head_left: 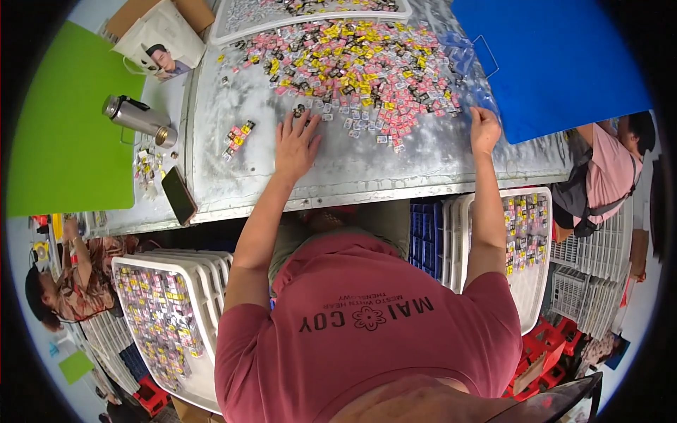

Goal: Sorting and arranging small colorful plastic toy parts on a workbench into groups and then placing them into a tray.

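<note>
A worn grey metal table (395,169) filled the upper part of the view, in a workroom where one co-worker (92,275) was at the left and another (608,166) at the right. Across the tabletop lay a wide, loose pile of small packets (367,77) in pink, yellow, black and white, with a short cluster of packets (238,139) apart at its left.

The left hand (296,146) lay palm down at the pile's near edge, fingers spread, their tips at some dark packets. The right hand (485,130) was curled, its fingers drawn together, just right of the pile; whether they pinched anything could not be told.

A white tray (310,27) bordered the pile's far side. A blue board (564,63) and some clear plastic (462,56) hemmed in the right; a green board (70,127), steel flask (134,115), phone (179,196) and carrier bag (166,39) stood or lay leftward.

Grey tabletop showed between the hands and down to the straight front edge. Below it, filled trays flanked the person's body, one at the left (204,391), one at the right (525,296).
</note>
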Tool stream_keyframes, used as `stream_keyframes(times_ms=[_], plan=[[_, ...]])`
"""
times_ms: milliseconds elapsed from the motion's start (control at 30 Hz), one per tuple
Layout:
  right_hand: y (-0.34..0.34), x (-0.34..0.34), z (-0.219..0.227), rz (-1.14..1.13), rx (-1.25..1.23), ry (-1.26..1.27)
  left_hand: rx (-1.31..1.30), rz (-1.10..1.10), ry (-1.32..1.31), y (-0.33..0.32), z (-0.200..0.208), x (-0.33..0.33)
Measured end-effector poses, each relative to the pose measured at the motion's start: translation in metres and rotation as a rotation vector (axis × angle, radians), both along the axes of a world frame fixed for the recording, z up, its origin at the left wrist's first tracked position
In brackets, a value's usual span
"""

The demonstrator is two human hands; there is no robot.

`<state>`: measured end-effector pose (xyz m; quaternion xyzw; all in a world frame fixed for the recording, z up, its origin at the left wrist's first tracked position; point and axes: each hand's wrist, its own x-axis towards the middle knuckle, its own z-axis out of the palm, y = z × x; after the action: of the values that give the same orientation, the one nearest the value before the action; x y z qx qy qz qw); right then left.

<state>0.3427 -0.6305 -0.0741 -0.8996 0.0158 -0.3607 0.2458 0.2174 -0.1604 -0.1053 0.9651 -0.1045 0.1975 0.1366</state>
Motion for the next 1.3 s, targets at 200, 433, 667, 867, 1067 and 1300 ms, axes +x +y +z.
stream_keyframes(times_ms=[200,433,667,867,1067,1300], plan=[[0.098,-0.075,0.047,0.536,-0.187,-0.039,-0.172,-0.053,-0.055,0.000,0.005,-0.002],[0.194,-0.159,0.009,1.098,-0.459,0.120,-0.301,-0.082,-0.124,0.004,-0.002,-0.002],[0.189,-0.121,0.009,0.923,-0.291,0.116,-0.384,-0.015,-0.085,0.010,-0.008,-0.010],[0.158,-0.049,0.006,0.599,-0.262,-0.006,-0.475,-0.013,-0.016,0.008,-0.002,-0.011],[0.166,-0.045,0.013,0.630,-0.169,0.201,-0.502,-0.026,0.003,0.014,-0.003,-0.012],[0.234,-0.071,0.021,0.883,0.105,0.296,-0.481,0.094,-0.010,0.000,-0.001,-0.009]])
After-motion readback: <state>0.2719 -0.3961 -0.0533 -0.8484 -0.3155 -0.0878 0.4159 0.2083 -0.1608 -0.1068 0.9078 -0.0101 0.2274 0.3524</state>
